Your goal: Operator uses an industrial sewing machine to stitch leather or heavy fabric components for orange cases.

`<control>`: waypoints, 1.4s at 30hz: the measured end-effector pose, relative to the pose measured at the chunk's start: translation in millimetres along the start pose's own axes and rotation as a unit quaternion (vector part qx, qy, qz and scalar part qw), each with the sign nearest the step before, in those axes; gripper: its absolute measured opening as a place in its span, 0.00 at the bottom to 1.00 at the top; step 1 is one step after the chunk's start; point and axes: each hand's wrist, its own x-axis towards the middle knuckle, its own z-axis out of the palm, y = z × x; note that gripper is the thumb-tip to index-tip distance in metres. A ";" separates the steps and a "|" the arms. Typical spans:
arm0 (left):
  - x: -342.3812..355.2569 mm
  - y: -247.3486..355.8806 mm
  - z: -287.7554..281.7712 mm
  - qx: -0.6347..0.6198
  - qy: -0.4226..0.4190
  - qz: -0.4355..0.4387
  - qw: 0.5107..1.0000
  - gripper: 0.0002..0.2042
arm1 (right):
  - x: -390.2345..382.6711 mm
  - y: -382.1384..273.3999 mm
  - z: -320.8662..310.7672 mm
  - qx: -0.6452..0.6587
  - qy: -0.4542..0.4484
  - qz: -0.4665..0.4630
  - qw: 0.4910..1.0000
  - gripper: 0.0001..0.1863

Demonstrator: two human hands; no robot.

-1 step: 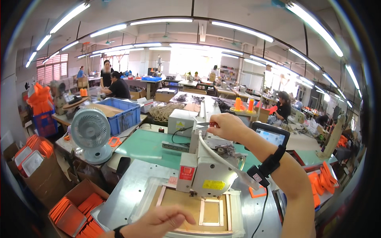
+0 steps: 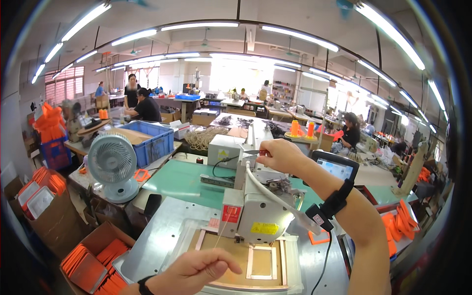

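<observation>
A white sewing machine stands in front of me, its head over a framed tan template with a smaller pale rectangular frame inside. On top of the machine, my right hand is closed round a small dark pointed tool, possibly thread snips; its handle is mostly hidden by the fingers. My left hand hovers over the template's near left side, fingers curled and thumb close to the index finger. A thin thread runs from the machine's front down to this hand, apparently pinched in it.
A screen stands behind my right forearm, and a black cable hangs from my wrist strap. To the left are a fan, a blue crate and a carton of orange pieces. Several people work farther back.
My left hand has shifted slightly up, and a thread now shows between it and the machine's front. My right hand stays on top of the machine.
</observation>
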 end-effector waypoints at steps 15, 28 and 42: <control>-1.7 15.2 45.6 0.310 -0.159 0.055 0.936 0.05 | -27.0 24.3 0.1 -0.074 -0.009 -0.014 0.997 0.15; -102.2 34.4 -55.6 0.082 0.322 0.005 0.943 0.14 | -70.7 54.6 -30.5 0.202 0.071 0.071 0.974 0.12; -480.8 -143.8 -29.0 0.229 0.234 -0.598 0.732 0.14 | -68.4 44.3 -6.7 0.236 -0.113 -0.131 0.956 0.18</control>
